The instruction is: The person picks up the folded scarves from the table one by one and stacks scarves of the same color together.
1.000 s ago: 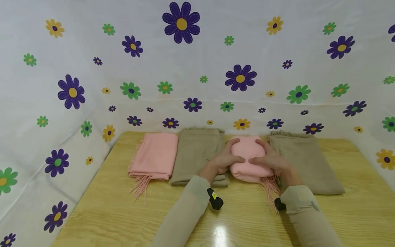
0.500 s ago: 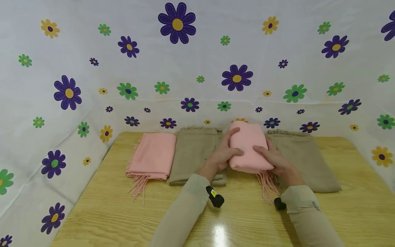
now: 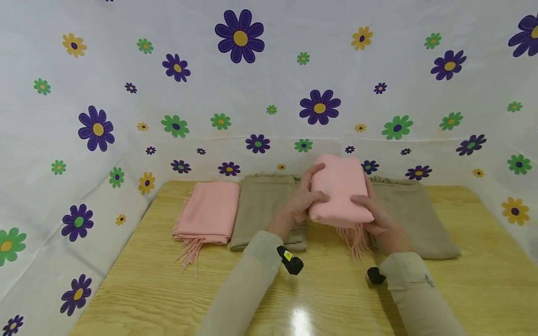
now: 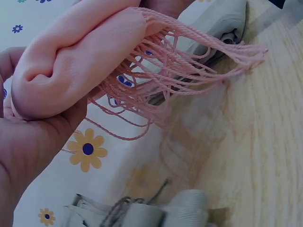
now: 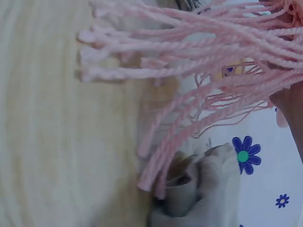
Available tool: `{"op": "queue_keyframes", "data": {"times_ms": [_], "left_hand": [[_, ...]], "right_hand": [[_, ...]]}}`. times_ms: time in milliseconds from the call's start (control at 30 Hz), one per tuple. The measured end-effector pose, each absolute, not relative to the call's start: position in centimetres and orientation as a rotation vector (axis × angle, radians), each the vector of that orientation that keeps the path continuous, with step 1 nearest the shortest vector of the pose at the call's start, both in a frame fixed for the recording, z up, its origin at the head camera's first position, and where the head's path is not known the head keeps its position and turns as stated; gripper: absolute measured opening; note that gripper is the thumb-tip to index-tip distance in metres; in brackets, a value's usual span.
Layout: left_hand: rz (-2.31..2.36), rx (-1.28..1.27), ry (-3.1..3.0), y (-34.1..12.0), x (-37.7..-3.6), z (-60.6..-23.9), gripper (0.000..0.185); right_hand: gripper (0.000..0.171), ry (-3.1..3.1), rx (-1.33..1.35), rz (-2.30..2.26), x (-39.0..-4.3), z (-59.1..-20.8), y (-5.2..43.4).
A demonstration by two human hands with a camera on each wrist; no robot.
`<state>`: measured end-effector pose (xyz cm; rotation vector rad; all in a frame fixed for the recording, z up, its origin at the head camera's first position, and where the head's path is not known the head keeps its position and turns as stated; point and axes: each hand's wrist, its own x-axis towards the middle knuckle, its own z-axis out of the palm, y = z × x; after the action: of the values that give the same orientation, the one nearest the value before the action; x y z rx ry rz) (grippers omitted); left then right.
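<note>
A folded pink scarf point(image 3: 340, 191) is held up above the wooden table point(image 3: 328, 298), between two folded beige scarves. My left hand point(image 3: 300, 200) grips its left side and my right hand point(image 3: 374, 212) grips its right side, thumbs on top. Its pink fringe point(image 3: 355, 240) dangles off the near end. In the left wrist view the pink scarf point(image 4: 78, 56) rests in the left hand point(image 4: 33, 146), fringe point(image 4: 189, 66) trailing over the table. The right wrist view shows mostly the fringe point(image 5: 199, 71) above the table.
Another folded pink scarf point(image 3: 210, 212) lies at the left, a beige scarf point(image 3: 266, 210) beside it, and a second beige scarf point(image 3: 414, 219) at the right. A flowered white cloth point(image 3: 260, 93) walls in the back and sides of the table.
Both hands have lifted the pink scarf off the table and carried it up and slightly away; its fringe now hangs free.
</note>
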<state>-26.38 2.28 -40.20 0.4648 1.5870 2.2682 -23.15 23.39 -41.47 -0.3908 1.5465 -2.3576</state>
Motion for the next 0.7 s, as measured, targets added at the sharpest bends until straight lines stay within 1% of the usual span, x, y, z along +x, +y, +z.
{"op": "queue_keyframes", "data": {"times_ms": [267,500,700], "left_hand": [[2.228,0.465,1.664,1.5,-26.0,-39.3,0.085],[2.193,0.468,1.67,0.6,-25.1,-39.6,0.081],[2.159,0.528,1.692,-0.2,-24.2,-39.5,0.08]], "right_hand": [[0.094,1.589,-0.392,-2.365,-23.0,-40.3,22.9],[0.097,1.717,-0.424,-2.27,-21.9,-39.8,22.6],[0.099,1.816,-0.46,-2.203,-20.8,-39.1,22.3]]}}
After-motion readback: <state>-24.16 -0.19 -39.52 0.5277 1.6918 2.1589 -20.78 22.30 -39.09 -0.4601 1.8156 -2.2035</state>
